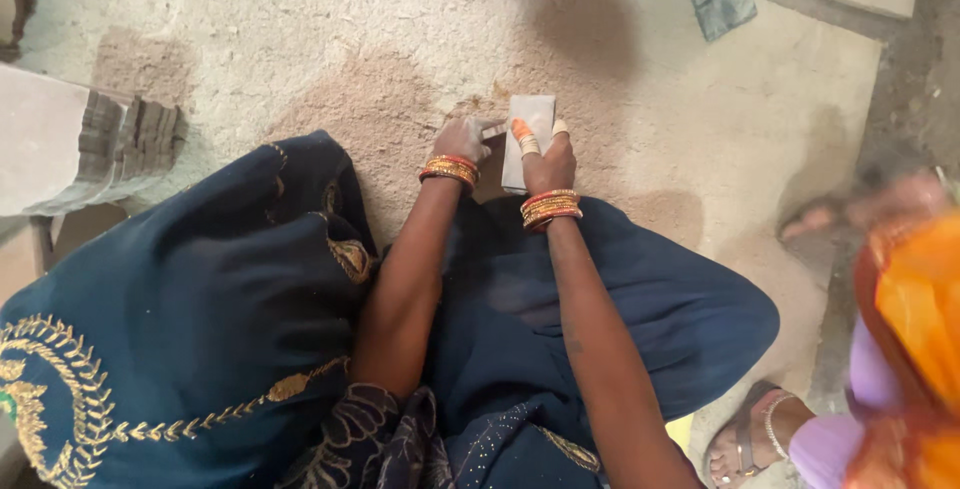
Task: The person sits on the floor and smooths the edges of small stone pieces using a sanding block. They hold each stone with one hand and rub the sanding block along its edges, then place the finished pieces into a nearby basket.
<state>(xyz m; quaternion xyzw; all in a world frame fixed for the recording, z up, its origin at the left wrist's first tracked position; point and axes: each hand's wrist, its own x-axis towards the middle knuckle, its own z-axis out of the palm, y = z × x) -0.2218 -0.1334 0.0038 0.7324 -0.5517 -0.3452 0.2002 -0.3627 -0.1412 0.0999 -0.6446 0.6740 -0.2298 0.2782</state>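
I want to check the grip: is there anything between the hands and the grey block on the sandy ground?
Nothing visible stands between them. The left hand touches the left edge of the grey block, and the right hand rests on its near end, with fingers laid over it. Only sandy ground surrounds the block.

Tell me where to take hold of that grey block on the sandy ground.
Grip the grey block by its two long side edges, coming from the near end. It lies flat, long axis pointing away; the left hand and right hand already flank it there, probably the easiest hold.
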